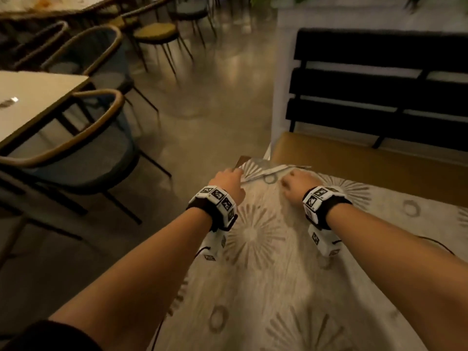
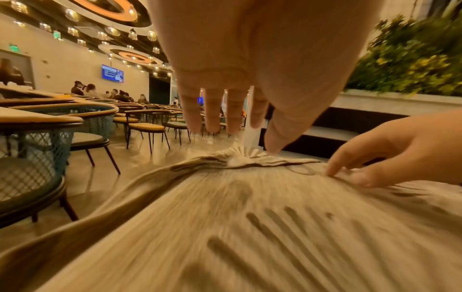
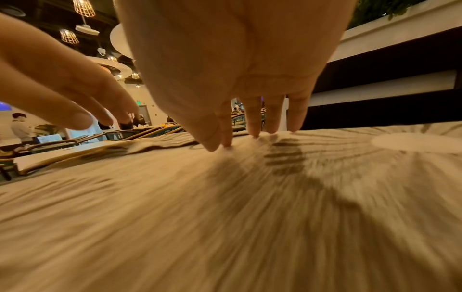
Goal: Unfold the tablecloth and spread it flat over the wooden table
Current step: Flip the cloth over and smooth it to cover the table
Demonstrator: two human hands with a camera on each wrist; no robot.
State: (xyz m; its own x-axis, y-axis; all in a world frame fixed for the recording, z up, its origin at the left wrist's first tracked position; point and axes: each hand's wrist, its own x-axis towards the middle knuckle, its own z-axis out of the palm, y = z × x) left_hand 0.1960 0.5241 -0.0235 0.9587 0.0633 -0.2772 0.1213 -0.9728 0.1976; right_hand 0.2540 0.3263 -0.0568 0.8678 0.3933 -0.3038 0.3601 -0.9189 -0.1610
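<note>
A cream tablecloth (image 1: 255,236) with a starburst print covers the table in front of me. Its far left corner (image 1: 263,171) is folded back on itself in a rumpled ridge (image 2: 240,160). A bit of the wooden table (image 1: 242,160) shows just past that fold. My left hand (image 1: 229,179) is at the fold, fingers straight and pointing down (image 2: 235,126), the thumb tip touching the cloth. My right hand (image 1: 295,182) is just right of it, its straight fingers (image 3: 232,140) touching the cloth (image 3: 225,217) with their tips.
A bench with a mustard seat (image 1: 367,160) and a black slatted back (image 1: 379,84) runs along the table's far side. Dark chairs (image 1: 83,153) and a pale table (image 1: 33,102) stand to the left across a strip of floor (image 1: 202,110). A planter (image 2: 412,59) sits behind the bench.
</note>
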